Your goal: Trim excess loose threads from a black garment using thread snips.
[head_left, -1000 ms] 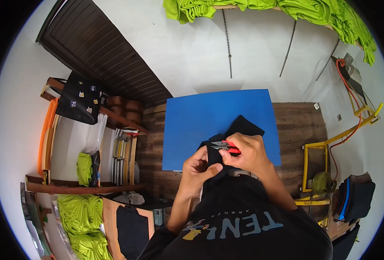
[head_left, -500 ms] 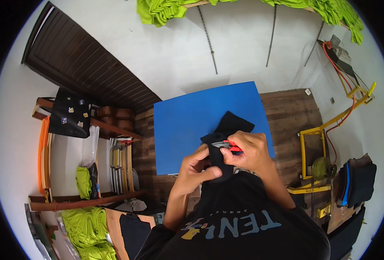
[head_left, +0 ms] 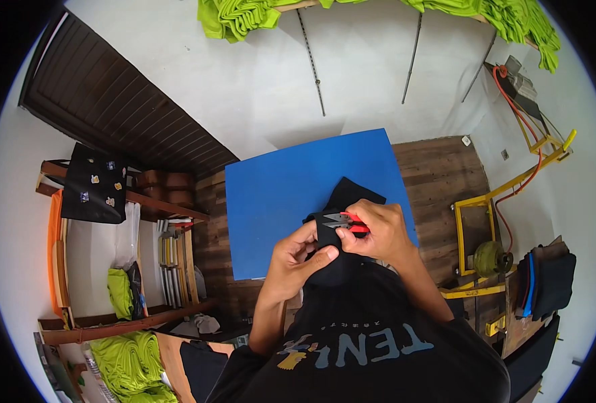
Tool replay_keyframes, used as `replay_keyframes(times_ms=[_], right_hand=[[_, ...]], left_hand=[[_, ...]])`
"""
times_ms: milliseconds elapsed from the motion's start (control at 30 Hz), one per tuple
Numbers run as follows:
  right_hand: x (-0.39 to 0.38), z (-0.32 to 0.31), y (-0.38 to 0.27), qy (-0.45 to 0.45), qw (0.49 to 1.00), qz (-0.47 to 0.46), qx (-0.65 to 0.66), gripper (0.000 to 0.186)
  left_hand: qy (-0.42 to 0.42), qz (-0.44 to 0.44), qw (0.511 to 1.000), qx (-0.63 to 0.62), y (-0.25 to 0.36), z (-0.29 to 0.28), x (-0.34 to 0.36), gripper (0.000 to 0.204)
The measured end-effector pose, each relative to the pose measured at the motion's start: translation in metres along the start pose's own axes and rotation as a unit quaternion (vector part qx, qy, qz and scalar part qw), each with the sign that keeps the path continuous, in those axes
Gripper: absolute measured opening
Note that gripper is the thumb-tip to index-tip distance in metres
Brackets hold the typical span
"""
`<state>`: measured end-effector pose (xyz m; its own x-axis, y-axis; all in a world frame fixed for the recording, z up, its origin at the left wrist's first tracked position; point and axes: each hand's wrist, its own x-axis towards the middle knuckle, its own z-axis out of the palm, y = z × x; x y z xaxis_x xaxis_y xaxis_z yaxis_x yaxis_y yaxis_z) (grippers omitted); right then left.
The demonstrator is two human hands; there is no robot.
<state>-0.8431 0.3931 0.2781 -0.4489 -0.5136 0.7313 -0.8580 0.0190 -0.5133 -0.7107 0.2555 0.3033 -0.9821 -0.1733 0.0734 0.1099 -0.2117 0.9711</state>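
Observation:
My left hand [head_left: 299, 258] pinches the edge of a piece of black cloth [head_left: 352, 195], which lies partly over the near part of the blue table [head_left: 291, 195]. In my right hand [head_left: 380, 230] is a pair of red-handled thread snips [head_left: 338, 220]. Their grey blades are spread apart and point left, right at the cloth beside my left fingertips. Part of the cloth hangs down in front of my black shirt, so where it ends is hard to see.
Green garments hang along the far wall [head_left: 244, 17] and lie stacked at lower left [head_left: 126, 363]. At left stands a wooden shelf [head_left: 116, 322]. A yellow metal frame [head_left: 460, 235] and a pile of dark folded clothes [head_left: 546, 279] are at right.
The snips' blades have spread apart; they looked nearly closed before. The view has shifted slightly, and both hands stay at the cloth.

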Motion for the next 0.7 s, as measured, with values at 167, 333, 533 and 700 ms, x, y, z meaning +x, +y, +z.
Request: replay_keyframes(times_ms=[167,333,533,700], right_hand=[[0.015,0.003,0.01,-0.033,0.999,-0.011,0.003,0.021],[0.02,0.015,0.019,-0.057,0.997,-0.013,0.041,0.019],[0.023,0.02,0.029,-0.048,0.998,-0.016,0.026,0.021],[0.021,0.02,0.034,-0.048,0.996,0.071,0.029,0.021]], left_hand=[[-0.008,-0.018,0.999,-0.034,-0.002,-0.008,0.002,0.052],[0.027,-0.021,0.998,-0.056,-0.007,-0.01,0.004,0.063],[0.014,-0.022,0.998,-0.061,-0.02,-0.018,0.001,0.073],[0.016,-0.029,0.995,-0.096,-0.023,-0.015,0.003,0.074]])
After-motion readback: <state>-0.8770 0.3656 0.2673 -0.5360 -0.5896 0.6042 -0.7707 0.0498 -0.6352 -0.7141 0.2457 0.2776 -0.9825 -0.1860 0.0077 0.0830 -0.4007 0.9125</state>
